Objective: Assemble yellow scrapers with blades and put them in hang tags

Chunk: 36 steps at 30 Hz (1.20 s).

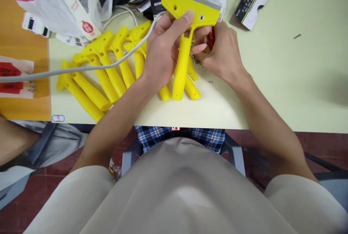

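Scraper (186, 42), likely light, stiff plastic, is gripped near its head (208, 11) at 12 o'clock by the left hand (162, 51); the hold of the right hand (225, 51), beside a red object (211, 39) at 1 o'clock, cannot be told. The smooth handle (179, 78) seems the safer grip.

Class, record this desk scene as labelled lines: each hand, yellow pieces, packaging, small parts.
Left hand: holds a yellow scraper, thumb across it
Right hand: beside the scraper, at a red object; grip unclear
Yellow pieces: several handles, mostly left of the scraper
Packaging: includes a printed box, right of the scraper
Small parts: at least two metal bits on the table
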{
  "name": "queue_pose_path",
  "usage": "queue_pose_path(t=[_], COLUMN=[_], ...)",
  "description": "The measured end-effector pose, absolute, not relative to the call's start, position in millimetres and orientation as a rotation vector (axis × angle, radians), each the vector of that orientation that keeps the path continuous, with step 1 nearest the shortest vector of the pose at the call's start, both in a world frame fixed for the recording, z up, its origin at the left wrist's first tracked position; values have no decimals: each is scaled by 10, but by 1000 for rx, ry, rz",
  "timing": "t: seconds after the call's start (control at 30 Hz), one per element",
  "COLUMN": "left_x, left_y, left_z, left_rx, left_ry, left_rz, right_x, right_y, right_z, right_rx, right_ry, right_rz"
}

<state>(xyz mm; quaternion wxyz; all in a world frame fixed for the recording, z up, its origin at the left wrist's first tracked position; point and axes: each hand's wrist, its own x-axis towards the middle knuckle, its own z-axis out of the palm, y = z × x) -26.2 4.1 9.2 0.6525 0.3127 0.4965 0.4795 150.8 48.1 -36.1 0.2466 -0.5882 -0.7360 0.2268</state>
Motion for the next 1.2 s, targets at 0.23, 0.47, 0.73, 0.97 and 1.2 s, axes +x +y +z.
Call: queue_pose_path(t=[0.23, 0.47, 0.73, 0.97, 1.2], left_x=[-210, -240, -209, -236, -253], left_y=[63, 42, 39, 53, 60], left_z=[39, 55, 49, 90, 93], left_rx=[875, 905, 878, 828, 882], left_ry=[1032, 1082, 976, 884, 973], left_rz=[1172, 1070, 1181, 1228, 1221], right_x=[1502, 1512, 1536, 1589, 1621], right_y=[459, 478, 459, 518, 600], right_z=[-303, -328, -323, -302, -373], right_rx=[-1598, -1573, -1428, -1206, -1256], right_ry=[-2069, -2078, -1891, -1582, -1377], right_rz=[696, 701, 711, 923, 1094])
